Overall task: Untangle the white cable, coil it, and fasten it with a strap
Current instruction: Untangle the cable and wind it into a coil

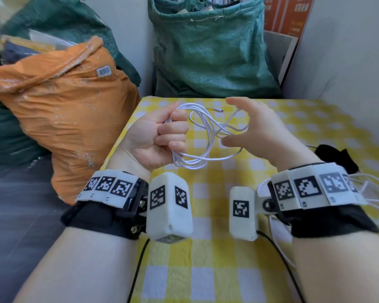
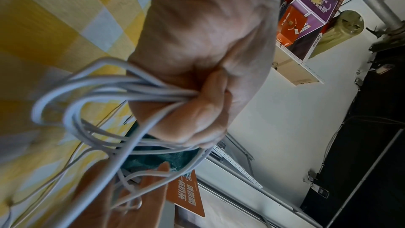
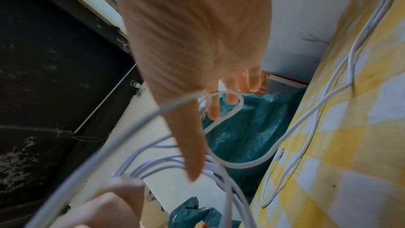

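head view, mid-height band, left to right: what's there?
orange sack → left hand gripping the white cable coil → right hand, fingers spread at the loops → black cloth on the checked tablecloth.

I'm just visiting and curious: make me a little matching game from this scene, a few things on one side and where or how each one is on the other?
Things:
1. white cable
2. left hand
3. right hand
4. orange sack

States:
A. fingers spread, reaching into the loops
B. beside the table, left of it
C. bunched in loose loops above the checked cloth
D. fist closed round a bundle of strands

Pairs: 1-C, 2-D, 3-A, 4-B
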